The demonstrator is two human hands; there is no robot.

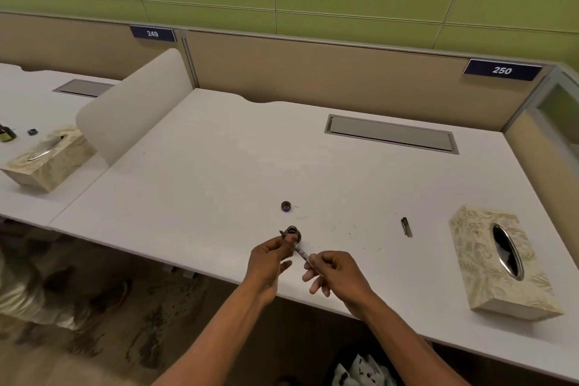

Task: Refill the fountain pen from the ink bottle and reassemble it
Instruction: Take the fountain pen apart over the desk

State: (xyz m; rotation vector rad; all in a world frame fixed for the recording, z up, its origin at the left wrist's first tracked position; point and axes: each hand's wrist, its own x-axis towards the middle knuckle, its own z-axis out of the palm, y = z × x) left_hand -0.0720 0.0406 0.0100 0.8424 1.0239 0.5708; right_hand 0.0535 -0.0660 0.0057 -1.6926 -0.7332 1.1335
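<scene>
— Near the front edge of the white desk (219, 150), what are the two hands doing?

— Both forearms reach in from below. The left hand (270, 255) pinches the front end of the slim patterned fountain pen body (301, 251) between thumb and fingertips, its tip pointing up-left, just beside the small round open ink bottle (294, 232). The right hand (336, 273) pinches the rear end, its other fingers loosely curled.

— Is the nib in the ink?

— That cannot be told; it sits just left of the bottle's mouth.

— And elsewhere?

— The dark round bottle cap (286, 206) lies behind the bottle, apart from it. A dark slim pen cap (406, 226) lies well to the right, near the cream patterned tissue box (488, 263).
</scene>
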